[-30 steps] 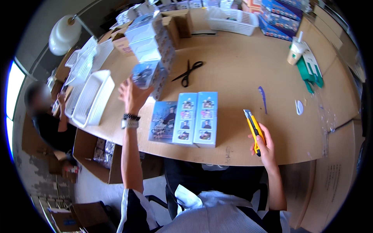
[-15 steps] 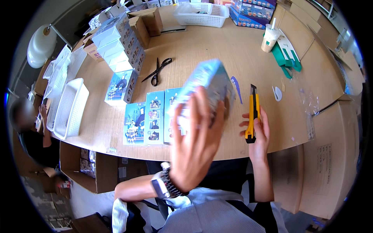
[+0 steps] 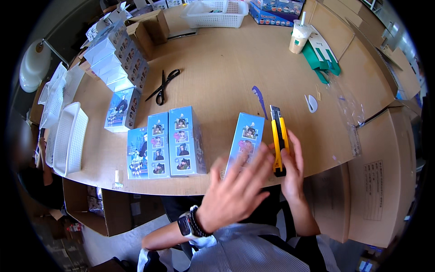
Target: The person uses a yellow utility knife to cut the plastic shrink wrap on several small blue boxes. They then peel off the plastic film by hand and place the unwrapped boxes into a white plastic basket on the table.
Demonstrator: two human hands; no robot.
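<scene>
My left hand (image 3: 233, 192), a little blurred, has its fingers spread over the lower part of a blue printed box (image 3: 247, 131) on the table in front of me. The fingers hide that box's near end. In my right hand (image 3: 293, 170) is a yellow and black utility knife (image 3: 279, 136), held upright with its blade end pointing away from me. Further left, a second blue box (image 3: 182, 140) with small picture panels touches another box (image 3: 158, 145) and a third one (image 3: 137, 156) in a row.
Black scissors (image 3: 162, 87) lie behind the row. A stack of boxes (image 3: 118, 56) and white baskets (image 3: 72, 136) occupy the left. A purple strip (image 3: 259, 99), a white piece (image 3: 311, 103), clear film (image 3: 346, 104) and a drink cup (image 3: 300, 38) are right. A person (image 3: 38, 181) is far left.
The box that my left hand held up and tilted now rests on the table, and the fingers have loosened from it. The knife stays in my right hand. The whole view has shifted.
</scene>
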